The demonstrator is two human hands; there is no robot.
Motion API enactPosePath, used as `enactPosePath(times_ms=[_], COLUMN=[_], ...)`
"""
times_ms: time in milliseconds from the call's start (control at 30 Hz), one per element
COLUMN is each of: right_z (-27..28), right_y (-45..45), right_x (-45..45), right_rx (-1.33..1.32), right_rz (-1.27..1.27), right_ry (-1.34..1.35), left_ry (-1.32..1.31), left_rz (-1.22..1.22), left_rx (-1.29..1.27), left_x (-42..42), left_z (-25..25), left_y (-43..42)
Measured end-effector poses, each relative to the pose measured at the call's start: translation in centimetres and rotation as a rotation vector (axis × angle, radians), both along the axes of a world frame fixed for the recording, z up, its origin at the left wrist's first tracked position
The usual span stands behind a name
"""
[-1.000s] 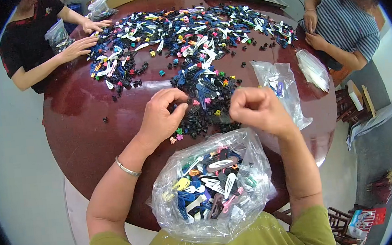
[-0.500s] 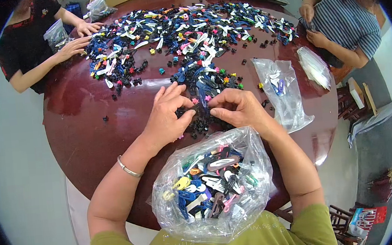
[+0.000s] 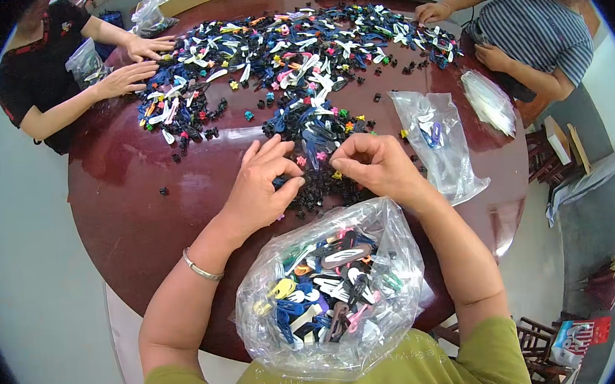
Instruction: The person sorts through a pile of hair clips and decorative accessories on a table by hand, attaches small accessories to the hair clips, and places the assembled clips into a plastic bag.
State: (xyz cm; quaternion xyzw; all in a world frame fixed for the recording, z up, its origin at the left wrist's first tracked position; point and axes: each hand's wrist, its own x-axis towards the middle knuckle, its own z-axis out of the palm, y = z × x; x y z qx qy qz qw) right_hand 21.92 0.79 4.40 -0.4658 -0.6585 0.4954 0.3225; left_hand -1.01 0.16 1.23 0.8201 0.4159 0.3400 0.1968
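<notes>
Fingers spread, my left hand (image 3: 259, 185) hovers at the left edge of a heap of small black claw clips (image 3: 315, 191). Its thumb and index tips are slightly apart, with nothing visible held. Opposite, my right hand (image 3: 378, 164) is closed in a thumb-and-index pinch; anything between the tips is too small to make out. Pink flower clips (image 3: 301, 160) and a yellow one (image 3: 337, 175) lie around the fingertips. Just beyond are dark blue snap clips (image 3: 312, 146). Close to my body sits an open clear plastic bag (image 3: 255, 259) of mixed hair clips (image 3: 345, 284).
A large mixed pile of hair clips (image 3: 273, 49) covers the far part of the round red table (image 3: 127, 215). On the right lie a bag with a few clips (image 3: 443, 158) and a stack of clear bags (image 3: 490, 103). Two people (image 3: 41, 76) (image 3: 539, 33) sit across.
My hands have shifted slightly, and the dark clip between them is no longer there. The person at right has stretched one hand to the pile; the person at left has moved both hands slightly.
</notes>
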Motion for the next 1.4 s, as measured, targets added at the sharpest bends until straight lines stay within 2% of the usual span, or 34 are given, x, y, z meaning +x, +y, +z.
enactPosePath(times_ms=[200,333,433,533,667,767,867,900,933,1000,1200,1300,1400], right_z=[-1.9,-1.3,-0.2,0.0,1.6,4.3,5.6,4.1,3.8,2.2,1.0,0.5,1.1], right_y=[0.2,-0.1,-0.2,0.0,-1.1,-2.2,-3.1,-2.6,-2.4,-1.6,-1.0,-0.7,-1.1], right_x=[-1.0,-0.8,0.0,0.8,1.6,2.6,2.4,1.9,1.5,1.0,-0.2,-0.3,-0.6], right_rx=[0.571,0.477,0.105,-0.022,-0.004,0.231,0.126,0.214,0.187,0.213,0.115,0.095,-0.054], right_rz=[0.117,0.116,0.007,-0.038,0.011,0.3,0.297,0.185,0.057,0.028,0.172,0.196,0.124], right_ry=[-0.155,-0.133,-0.01,0.092,0.229,0.259,0.206,0.185,0.077,0.045,-0.004,-0.016,-0.003], left_ry=[-0.029,-0.013,0.025,0.043,0.023,-0.047,-0.118,-0.114,-0.11,-0.111,-0.123,-0.127,-0.131], left_rz=[-0.036,-0.044,-0.019,-0.001,0.024,0.03,0.012,-0.004,-0.02,-0.054,-0.117,-0.125,-0.13], left_rx=[0.0,-0.009,0.0,0.012,0.014,-0.024,-0.049,-0.044,-0.038,-0.035,-0.038,-0.05,-0.066], left_x=[0.2,0.2,0.1,-0.1,-0.2,-0.3,-0.2,-0.1,0.0,0.1,0.6,0.7,0.8], left_z=[0.3,0.4,0.3,-0.1,-0.1,0.0,0.3,0.4,0.5,0.8,1.4,1.2,1.0], left_y=[-0.1,-0.2,-0.2,0.0,0.1,0.2,0.2,0.1,0.0,-0.2,-0.6,-0.7,-0.7])
